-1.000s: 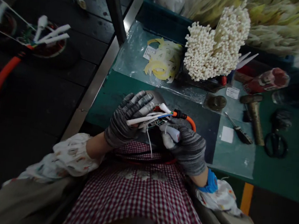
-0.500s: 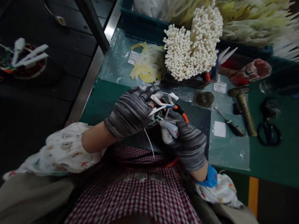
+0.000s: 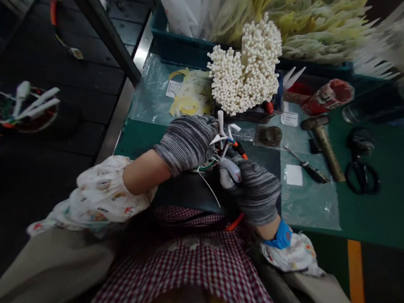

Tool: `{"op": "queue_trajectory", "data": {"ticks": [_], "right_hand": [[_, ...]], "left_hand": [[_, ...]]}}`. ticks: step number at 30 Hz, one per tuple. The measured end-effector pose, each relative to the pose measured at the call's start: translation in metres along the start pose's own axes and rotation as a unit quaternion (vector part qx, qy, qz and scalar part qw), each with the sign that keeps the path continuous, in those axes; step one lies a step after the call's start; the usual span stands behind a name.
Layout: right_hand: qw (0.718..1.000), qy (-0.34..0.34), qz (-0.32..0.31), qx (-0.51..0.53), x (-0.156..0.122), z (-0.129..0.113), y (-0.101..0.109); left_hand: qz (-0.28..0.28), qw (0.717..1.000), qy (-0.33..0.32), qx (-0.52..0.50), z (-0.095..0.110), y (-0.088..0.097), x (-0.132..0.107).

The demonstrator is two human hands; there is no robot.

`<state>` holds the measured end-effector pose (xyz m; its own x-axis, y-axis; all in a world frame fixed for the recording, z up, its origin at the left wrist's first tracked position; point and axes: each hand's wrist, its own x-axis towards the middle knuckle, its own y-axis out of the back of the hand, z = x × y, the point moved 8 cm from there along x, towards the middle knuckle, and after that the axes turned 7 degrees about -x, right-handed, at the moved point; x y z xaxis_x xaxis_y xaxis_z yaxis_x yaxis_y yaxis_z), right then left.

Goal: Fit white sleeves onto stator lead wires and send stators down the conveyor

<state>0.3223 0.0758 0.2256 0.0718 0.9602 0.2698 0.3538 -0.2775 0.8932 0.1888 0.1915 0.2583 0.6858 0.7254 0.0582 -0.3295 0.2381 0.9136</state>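
Note:
Both my hands wear grey striped gloves and meet over the near edge of the green bench (image 3: 382, 213). My left hand (image 3: 187, 142) is curled shut around a bundle of thin wires with white sleeved ends (image 3: 222, 134) that stick up beside its fingers. My right hand (image 3: 254, 190) is closed on the same wire assembly from the right, its white-tipped thumb pressed against it. An orange cable (image 3: 241, 151) leaves the bundle and reappears below my right hand. A thin white strand hangs down between my hands.
A big bunch of white-tipped sticks (image 3: 246, 71) stands behind my hands, beside yellowish strips (image 3: 188, 96). A brass hammer (image 3: 323, 139), a screwdriver (image 3: 308, 168), black scissors (image 3: 361, 171) and a red tape roll (image 3: 326, 95) lie at right. A blue bin (image 3: 185, 46) holds pale sleeves.
My left hand has turned over and closed round the wires, so the white ends now point upward. The view has shifted left and nearer the bench.

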Motion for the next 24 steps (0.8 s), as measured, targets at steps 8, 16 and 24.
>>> {"op": "queue_trajectory", "data": {"ticks": [8,16,24], "right_hand": [[0.947,-0.170,0.119,0.245,-0.001,0.082,0.020],[0.937,-0.161,0.180,0.251,0.071,0.160,-0.034],[0.936,-0.105,0.301,0.150,0.027,0.111,0.024]], "left_hand": [[0.035,0.998,-0.035,0.048,-0.013,-0.002,-0.018],[0.050,0.989,0.000,0.137,-0.013,-0.013,-0.068],[0.058,0.992,0.063,0.092,-0.024,-0.021,-0.062]]}}
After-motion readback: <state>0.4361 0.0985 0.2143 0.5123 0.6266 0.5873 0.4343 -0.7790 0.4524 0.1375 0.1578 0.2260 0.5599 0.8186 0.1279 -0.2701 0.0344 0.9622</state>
